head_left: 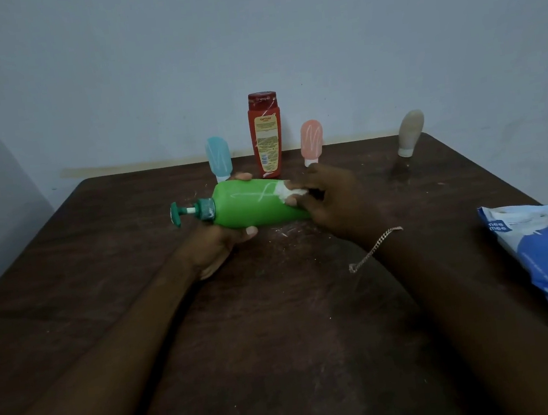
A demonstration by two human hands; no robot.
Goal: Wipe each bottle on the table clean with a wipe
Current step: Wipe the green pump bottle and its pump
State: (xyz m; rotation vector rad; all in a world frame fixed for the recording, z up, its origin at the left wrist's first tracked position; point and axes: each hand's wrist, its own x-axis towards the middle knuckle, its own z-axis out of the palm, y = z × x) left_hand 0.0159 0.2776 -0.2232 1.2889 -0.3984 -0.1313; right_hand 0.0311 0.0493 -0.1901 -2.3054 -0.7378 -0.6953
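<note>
Above bare mid-table, left hand clasps green bottle; right hand pinches wipe against it.

You get one wide-angle view, from the camera on your head, looking forward and down across the dark table toward its far edge and the pale wall behind. It sits close above the near edge, so your forearms fill the lower frame. The table's far corners show; its near corners fall outside.
</note>
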